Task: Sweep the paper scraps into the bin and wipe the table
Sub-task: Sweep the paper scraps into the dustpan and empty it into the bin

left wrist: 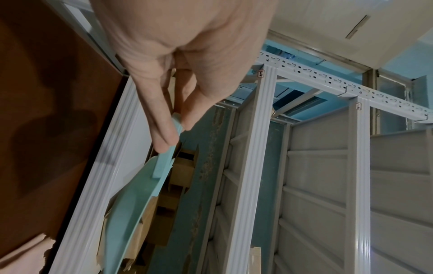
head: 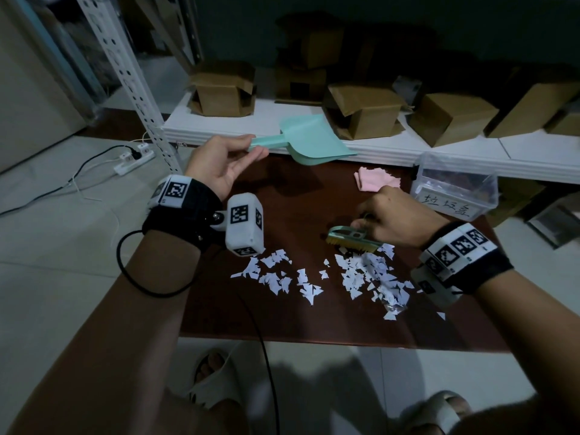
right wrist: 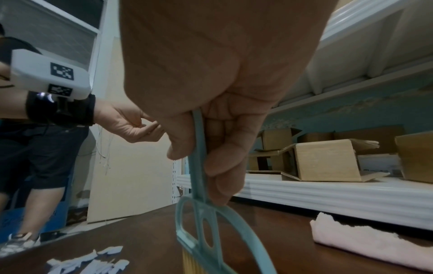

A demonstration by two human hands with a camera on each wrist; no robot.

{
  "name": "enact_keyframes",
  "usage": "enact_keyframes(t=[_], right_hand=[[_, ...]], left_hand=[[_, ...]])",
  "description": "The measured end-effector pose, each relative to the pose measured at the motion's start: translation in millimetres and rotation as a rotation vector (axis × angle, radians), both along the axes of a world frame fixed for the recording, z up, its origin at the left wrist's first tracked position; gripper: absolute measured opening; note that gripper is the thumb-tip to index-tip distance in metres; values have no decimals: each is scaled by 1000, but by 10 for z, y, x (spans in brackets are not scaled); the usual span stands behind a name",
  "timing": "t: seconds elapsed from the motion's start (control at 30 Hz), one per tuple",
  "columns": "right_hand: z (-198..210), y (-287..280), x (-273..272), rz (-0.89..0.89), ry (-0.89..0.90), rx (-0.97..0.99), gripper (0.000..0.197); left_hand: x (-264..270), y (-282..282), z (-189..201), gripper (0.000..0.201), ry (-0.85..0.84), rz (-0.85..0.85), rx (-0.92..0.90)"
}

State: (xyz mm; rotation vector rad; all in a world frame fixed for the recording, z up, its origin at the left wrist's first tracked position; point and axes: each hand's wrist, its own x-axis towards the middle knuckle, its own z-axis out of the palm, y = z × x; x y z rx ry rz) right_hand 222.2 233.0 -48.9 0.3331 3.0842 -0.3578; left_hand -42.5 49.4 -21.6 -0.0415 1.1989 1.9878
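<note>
White paper scraps (head: 339, 277) lie scattered over the near half of the dark brown table (head: 282, 321). My left hand (head: 226, 161) pinches the handle of a mint-green dustpan (head: 310, 142) and holds it in the air over the table's far edge; the left wrist view shows thumb and fingers on the dustpan (left wrist: 140, 185) handle. My right hand (head: 395, 215) grips the handle of a small teal brush (head: 351, 240), its yellow bristles just behind the scraps. The brush (right wrist: 201, 213) handle runs through my curled fingers. A clear plastic bin (head: 455, 186) with a handwritten label stands at the table's far right.
A folded pink cloth (head: 376, 180) lies on the table behind my right hand. A white shelf (head: 408, 152) with several cardboard boxes (head: 364, 114) runs along the table's far side. A power strip (head: 131, 158) and cables lie on the floor at left. My sandalled feet are below the table's near edge.
</note>
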Motion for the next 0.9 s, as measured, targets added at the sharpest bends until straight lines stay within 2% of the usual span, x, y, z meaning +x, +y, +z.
enact_keyframes(t=[0.37, 0.47, 0.57, 0.67, 0.77, 0.9], right_hand=[[30, 17, -29, -69, -47, 10, 27], [164, 67, -48, -224, 100, -78, 24], [226, -42, -132, -383, 355, -324, 22], [48, -356, -348, -459, 478, -777, 26], [-247, -671, -583, -438, 429, -1027, 30], [-517, -1093, -786, -439, 337, -1169, 32]], left_hand=[[-33, -63, 34, 17, 2, 20, 2], [-76, -137, 61, 17, 10, 31, -1], [-159, -237, 86, 14, 11, 45, 0], [-219, -317, 77, 18, 10, 53, -7], [-257, -379, 65, 21, 10, 58, -11], [-262, -429, 60, 16, 13, 67, -23]])
